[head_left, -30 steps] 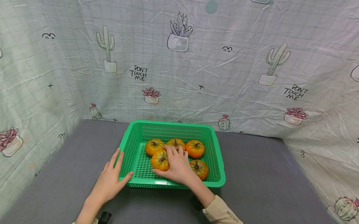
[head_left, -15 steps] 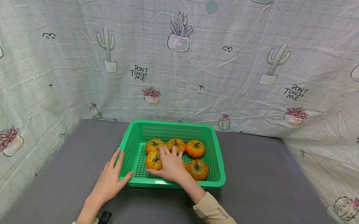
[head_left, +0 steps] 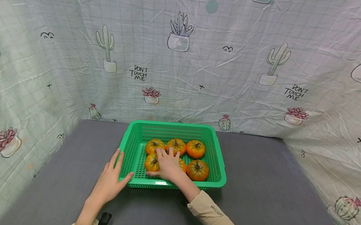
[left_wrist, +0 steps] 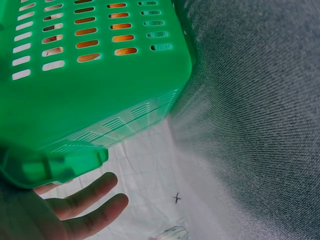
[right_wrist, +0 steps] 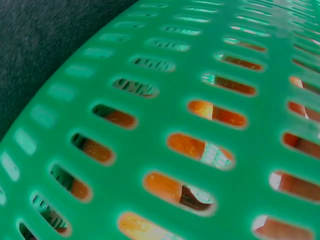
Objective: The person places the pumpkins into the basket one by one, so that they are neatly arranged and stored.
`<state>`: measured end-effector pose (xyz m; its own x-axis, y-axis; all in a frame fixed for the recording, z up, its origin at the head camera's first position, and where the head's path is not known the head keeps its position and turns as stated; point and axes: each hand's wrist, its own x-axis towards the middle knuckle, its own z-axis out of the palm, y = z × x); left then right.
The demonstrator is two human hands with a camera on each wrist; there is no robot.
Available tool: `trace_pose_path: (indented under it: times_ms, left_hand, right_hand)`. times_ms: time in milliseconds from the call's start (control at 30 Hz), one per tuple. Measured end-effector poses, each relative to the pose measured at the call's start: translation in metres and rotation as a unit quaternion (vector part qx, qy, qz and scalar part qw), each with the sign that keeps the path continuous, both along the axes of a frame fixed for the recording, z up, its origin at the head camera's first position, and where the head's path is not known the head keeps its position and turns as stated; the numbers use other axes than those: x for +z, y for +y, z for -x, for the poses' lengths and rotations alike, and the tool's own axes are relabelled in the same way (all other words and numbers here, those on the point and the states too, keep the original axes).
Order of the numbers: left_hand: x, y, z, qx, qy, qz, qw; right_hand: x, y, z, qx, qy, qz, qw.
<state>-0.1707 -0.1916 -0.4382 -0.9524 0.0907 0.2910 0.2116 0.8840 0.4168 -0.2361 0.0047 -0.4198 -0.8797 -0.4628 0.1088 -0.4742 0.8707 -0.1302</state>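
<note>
A green plastic basket (head_left: 173,125) holds several orange-and-green pumpkins. My left hand (head_left: 107,184) lies along its left side, fingers extended and thumb at the front left corner. In the left wrist view, fingers (left_wrist: 97,192) stretch out near the basket's rim. My right hand (head_left: 170,167) reaches over the front rim, its thumb and index finger around the front left pumpkin (head_left: 151,163). Another pumpkin (head_left: 182,166) is mostly hidden beneath that hand. A front right pumpkin (head_left: 197,170) sits beside it. Through the basket's slots, the right wrist view shows parts of pumpkins (right_wrist: 162,186).
Along the back of the basket sit a left pumpkin (head_left: 154,146), a middle pumpkin (head_left: 176,145) and a right pumpkin (head_left: 195,149). The basket stands on a grey tabletop (head_left: 252,187), close to a patterned cloth backdrop (head_left: 205,67).
My right hand has moved left inside the basket, and the front left pumpkin has shifted left with it. The pumpkin beneath the hand has come partly into view. My left hand has stayed put.
</note>
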Motion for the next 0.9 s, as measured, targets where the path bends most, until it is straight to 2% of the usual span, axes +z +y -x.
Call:
trace_pose_path:
  times_ms: [633,900]
  left_hand:
    - [0.0010,-0.0005,0.0009,-0.002,-0.006,0.000,1.0000]
    - [0.0008,-0.0011,0.0003,-0.001,-0.014,0.000,0.9999]
  right_hand:
    - [-0.0017,-0.0046,0.0028,-0.019,-0.064,-0.072,0.9951]
    - [-0.0019,-0.0037,0.0018,0.004,-0.035,-0.071,0.9968]
